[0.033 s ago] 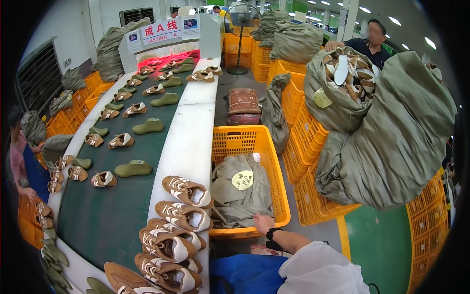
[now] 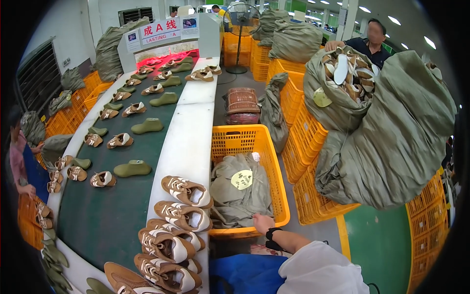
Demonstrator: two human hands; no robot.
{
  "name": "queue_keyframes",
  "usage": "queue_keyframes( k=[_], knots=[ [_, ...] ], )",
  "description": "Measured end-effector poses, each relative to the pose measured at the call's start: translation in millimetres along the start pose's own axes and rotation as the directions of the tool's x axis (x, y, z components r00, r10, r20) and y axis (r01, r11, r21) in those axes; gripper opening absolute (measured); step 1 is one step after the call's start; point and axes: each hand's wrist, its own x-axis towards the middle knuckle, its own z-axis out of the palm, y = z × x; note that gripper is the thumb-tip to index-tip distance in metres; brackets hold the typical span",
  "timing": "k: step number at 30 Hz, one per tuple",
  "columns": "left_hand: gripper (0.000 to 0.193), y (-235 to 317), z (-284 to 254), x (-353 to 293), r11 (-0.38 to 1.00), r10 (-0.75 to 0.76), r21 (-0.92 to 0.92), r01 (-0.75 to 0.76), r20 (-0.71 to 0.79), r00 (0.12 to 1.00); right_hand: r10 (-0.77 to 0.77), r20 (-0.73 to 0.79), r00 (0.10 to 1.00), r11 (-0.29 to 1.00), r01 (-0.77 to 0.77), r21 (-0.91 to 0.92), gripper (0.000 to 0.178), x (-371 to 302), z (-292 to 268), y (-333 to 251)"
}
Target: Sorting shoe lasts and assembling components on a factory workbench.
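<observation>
My right hand (image 2: 264, 223), with a dark band on its wrist, is closed at the near rim of an orange plastic crate (image 2: 279, 196); its fingertips curl inward and are partly hidden. Inside the crate lies a crumpled grey-green cloth sack (image 2: 230, 201) with a round yellow handwritten tag (image 2: 242, 180), right beside my fingers. My left hand is out of sight. To the left, several brown and white sneakers (image 2: 183, 215) stand in a row on the white ledge (image 2: 169, 152) of a conveyor.
Green shoe lasts (image 2: 132, 168) and shoe uppers (image 2: 120, 140) sit on the dark green belt (image 2: 98, 210). Stacked orange crates (image 2: 306, 142) and bulging sacks (image 2: 387, 152) line the right, where a person (image 2: 374, 46) stands behind. Another person (image 2: 27, 152) works at far left. A fan (image 2: 239, 44) stands ahead.
</observation>
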Motion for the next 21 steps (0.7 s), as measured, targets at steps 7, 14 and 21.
queue_keyframes(
  k=[7, 14, 21],
  knots=[
    [0.034, 1.3, 7.3, 3.6, 0.999, 0.038, -0.019, -0.038, 0.021, 0.999, 0.016, -0.002, 1.000, 1.000, -0.016, -0.012, 0.021, -1.4, -5.3, -1.6],
    [0.027, 5.4, 10.6, 5.8, 0.991, 0.073, -0.113, -0.071, 0.014, 0.997, 0.033, 0.026, 0.999, 0.999, -0.033, -0.010, 0.022, -0.7, 3.7, -2.6],
    [0.028, 13.6, 3.5, 2.3, 0.995, 0.062, -0.083, -0.060, 0.016, 0.998, -0.192, -0.051, 0.980, 0.954, 0.198, 0.226, 0.025, 5.5, -22.2, -22.4]
  ],
)
